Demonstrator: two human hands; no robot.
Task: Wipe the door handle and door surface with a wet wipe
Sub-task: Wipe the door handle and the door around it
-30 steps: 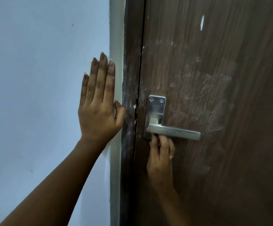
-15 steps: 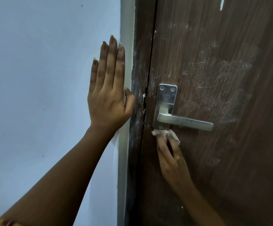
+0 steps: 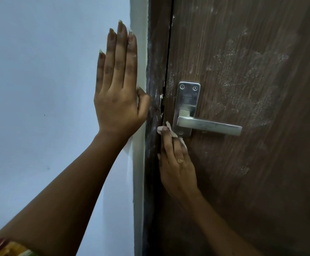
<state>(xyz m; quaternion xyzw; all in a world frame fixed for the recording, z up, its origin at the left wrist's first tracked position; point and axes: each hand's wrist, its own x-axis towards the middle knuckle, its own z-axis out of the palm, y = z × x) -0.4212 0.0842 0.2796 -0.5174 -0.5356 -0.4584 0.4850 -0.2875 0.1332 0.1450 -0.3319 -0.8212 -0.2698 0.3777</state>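
A brown wooden door point(image 3: 252, 172) with whitish smudges fills the right side. Its steel lever handle point(image 3: 208, 127) juts right from a screwed backplate point(image 3: 187, 97). My right hand point(image 3: 177, 163), with a ring on one finger, presses a crumpled white wet wipe point(image 3: 169, 131) against the door just below and left of the backplate, by the door's edge. My left hand point(image 3: 118, 93) lies flat and spread on the pale wall, its thumb touching the dark door frame point(image 3: 154, 71).
A pale blue wall point(image 3: 48, 89) fills the left half. A white strip point(image 3: 138, 182) runs between the wall and the scuffed frame. A patterned sleeve point(image 3: 4, 247) shows at the bottom left corner.
My right hand has slid left from under the lever to the door's edge beside the backplate, with the wipe now showing. The left hand has stayed flat on the wall.
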